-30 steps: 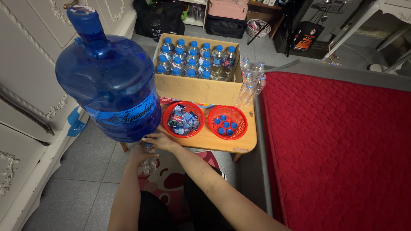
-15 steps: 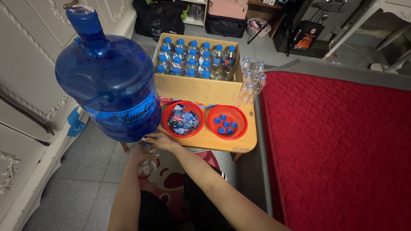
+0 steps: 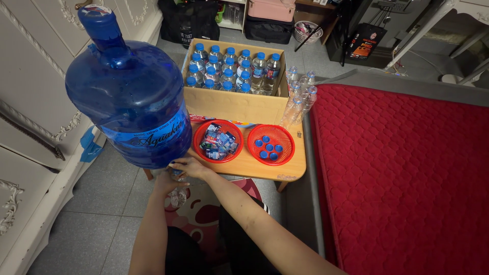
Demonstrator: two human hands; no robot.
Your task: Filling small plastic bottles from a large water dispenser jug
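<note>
Tiled floor, both hands (image 3: 189, 167) gripping big blue water jug (image 3: 130, 99), cardboard box (image 3: 235, 104) of bottles, 2 red baskets (image 3: 270, 144)

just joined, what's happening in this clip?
A person is working at a low wooden table beside a red mattress. Both hands sit under the big blue water jug at the table's near-left corner: the right hand and left hand are on a small clear bottle below it. On the table are a cardboard box of capped bottles, a red basket of labels, a red basket of blue caps and some uncapped bottles.
</note>
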